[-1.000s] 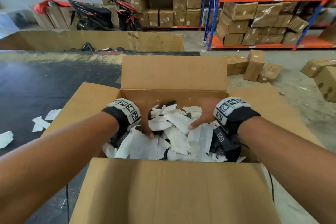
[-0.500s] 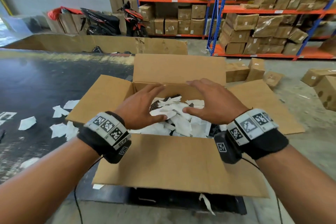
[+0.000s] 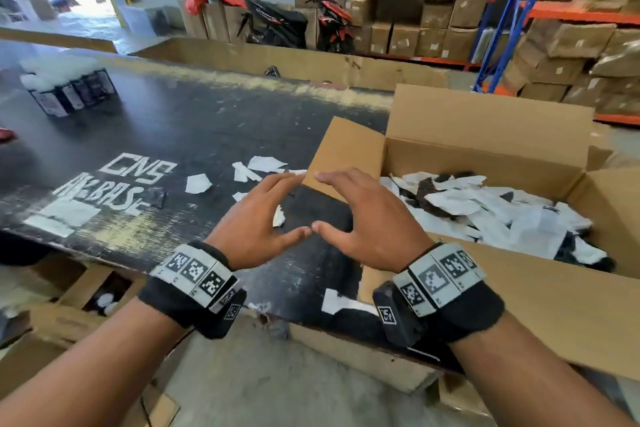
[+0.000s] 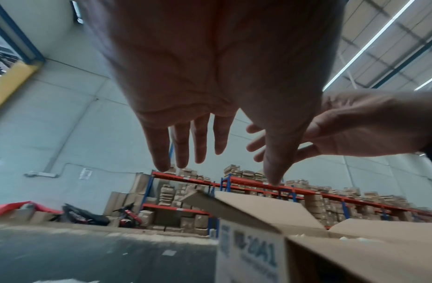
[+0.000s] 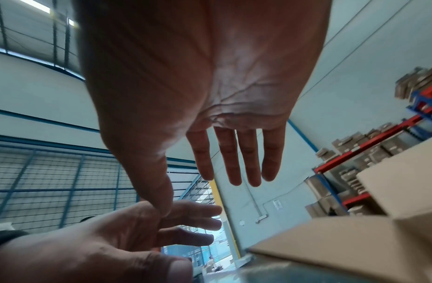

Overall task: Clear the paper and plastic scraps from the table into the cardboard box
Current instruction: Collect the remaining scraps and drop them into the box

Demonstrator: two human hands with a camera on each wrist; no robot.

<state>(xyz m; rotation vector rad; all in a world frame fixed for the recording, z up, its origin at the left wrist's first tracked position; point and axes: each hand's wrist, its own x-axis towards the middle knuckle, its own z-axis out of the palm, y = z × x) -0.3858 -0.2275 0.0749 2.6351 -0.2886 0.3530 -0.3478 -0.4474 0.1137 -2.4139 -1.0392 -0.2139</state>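
An open cardboard box (image 3: 485,125) stands at the right end of the black table (image 3: 166,128), holding a heap of white and dark scraps (image 3: 491,215). Several white paper scraps (image 3: 197,183) lie on the table left of the box, another (image 3: 337,302) near the front edge. My left hand (image 3: 258,218) and right hand (image 3: 367,218) hover side by side over the table, left of the box, fingers straight and spread, holding nothing. Their thumb tips nearly meet. The wrist views show both palms bare: left hand (image 4: 210,95), right hand (image 5: 210,86), and the box (image 4: 282,249) below.
A group of dark containers with white tops (image 3: 69,87) stands at the table's far left. White lettering (image 3: 114,184) marks the tabletop. Open boxes (image 3: 93,298) sit on the floor below the front edge. A cardboard wall (image 3: 277,59), scooters (image 3: 277,24) and racks of cartons (image 3: 433,17) lie beyond.
Both hands have come up out of the box and moved left, from over the scrap heap to over the table beside it. My view has swung left too.
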